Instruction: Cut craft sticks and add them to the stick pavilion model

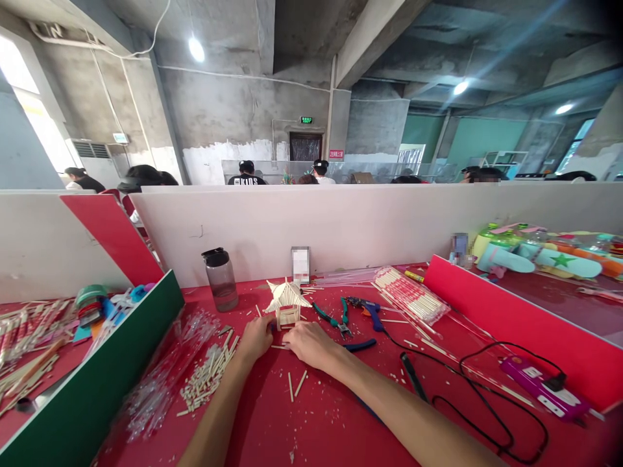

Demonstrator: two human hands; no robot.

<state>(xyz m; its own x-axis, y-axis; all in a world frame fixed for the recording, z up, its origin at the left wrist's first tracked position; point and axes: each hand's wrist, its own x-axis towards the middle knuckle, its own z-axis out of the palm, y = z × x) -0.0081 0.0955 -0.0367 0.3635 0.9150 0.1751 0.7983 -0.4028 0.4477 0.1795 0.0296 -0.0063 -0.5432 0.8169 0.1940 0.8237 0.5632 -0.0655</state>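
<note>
A small model pavilion (288,297) made of pale wooden sticks stands upright on the red table, its pointed roof on thin posts. My left hand (259,337) is closed at the left side of its base, fingers curled against it. From the right, my right hand (311,344) closes on the front right of the base; its fingertips are partly hidden. Two short loose sticks (296,386) lie in front of my hands. Green-handled pliers (344,325) rest open to the right of the model. A blue handle (361,345) shows just beyond my right forearm.
A dark-lidded bottle (221,279) stands back left. Cut sticks (209,377) and clear plastic wrappers (165,366) lie at left. A glue gun (370,311), packed sticks (411,295), a black cable and a purple power strip (545,389) are at right. Low partitions (311,220) surround the table.
</note>
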